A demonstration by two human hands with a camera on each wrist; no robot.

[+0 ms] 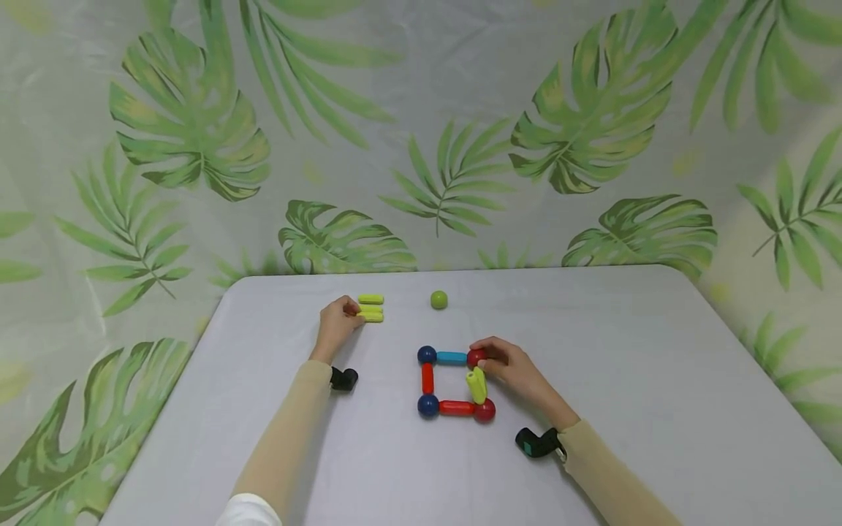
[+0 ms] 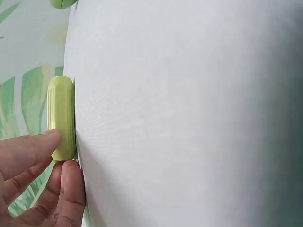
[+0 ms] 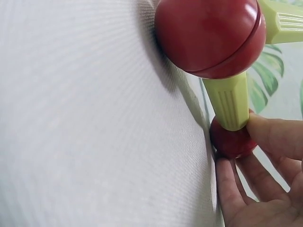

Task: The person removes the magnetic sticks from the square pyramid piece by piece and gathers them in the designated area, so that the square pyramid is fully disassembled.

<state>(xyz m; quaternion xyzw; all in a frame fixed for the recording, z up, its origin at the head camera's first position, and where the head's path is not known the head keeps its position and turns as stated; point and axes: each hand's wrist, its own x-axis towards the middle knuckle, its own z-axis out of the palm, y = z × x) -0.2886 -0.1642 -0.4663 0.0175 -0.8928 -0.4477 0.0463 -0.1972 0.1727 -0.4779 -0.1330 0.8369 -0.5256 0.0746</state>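
Observation:
At the back left my left hand (image 1: 338, 325) pinches the near end of a yellow-green ribbed rod (image 2: 61, 113), thumb on its side. Several such rods (image 1: 371, 299) lie there together. My right hand (image 1: 520, 369) grips the far-right red ball (image 3: 232, 139) of a square frame between thumb and fingers. A yellow-green rod (image 3: 229, 99) joins it to the nearer red ball (image 1: 484, 411), from which another yellow-green rod (image 3: 286, 21) stands up. Blue balls (image 1: 428, 405) form the left corners, linked by red rods (image 1: 457, 408) at left and front and a light-blue rod (image 1: 451, 358) at back.
A green ball (image 1: 438, 299) sits near the table's back edge, behind the frame. The white-covered table (image 1: 625, 329) meets a leaf-patterned cloth at its back and sides. Black wrist cameras (image 1: 537, 443) are strapped below both hands.

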